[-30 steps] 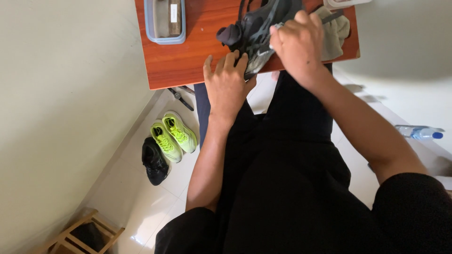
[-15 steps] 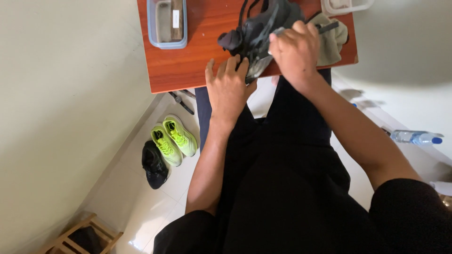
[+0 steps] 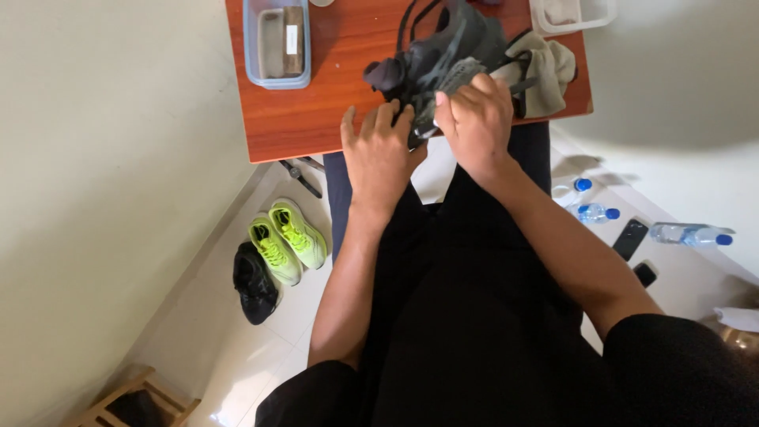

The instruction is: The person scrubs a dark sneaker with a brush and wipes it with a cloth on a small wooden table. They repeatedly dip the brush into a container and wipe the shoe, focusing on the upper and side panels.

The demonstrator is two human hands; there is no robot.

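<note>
Shoe (image 3: 443, 55) dark grey, laces loose; right hand (image 3: 474, 122) grip pinching it, left hand (image 3: 379, 150) flat alongside.

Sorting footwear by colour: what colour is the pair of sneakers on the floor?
Neon yellow-green sneakers, beside a black shoe; clearest in the head view.

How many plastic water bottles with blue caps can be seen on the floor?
3. One clear plastic bottle lies nearest the red-brown wooden table, a second lies just beside it, and a third lies farther right near a black phone. Others may be hidden.
</note>
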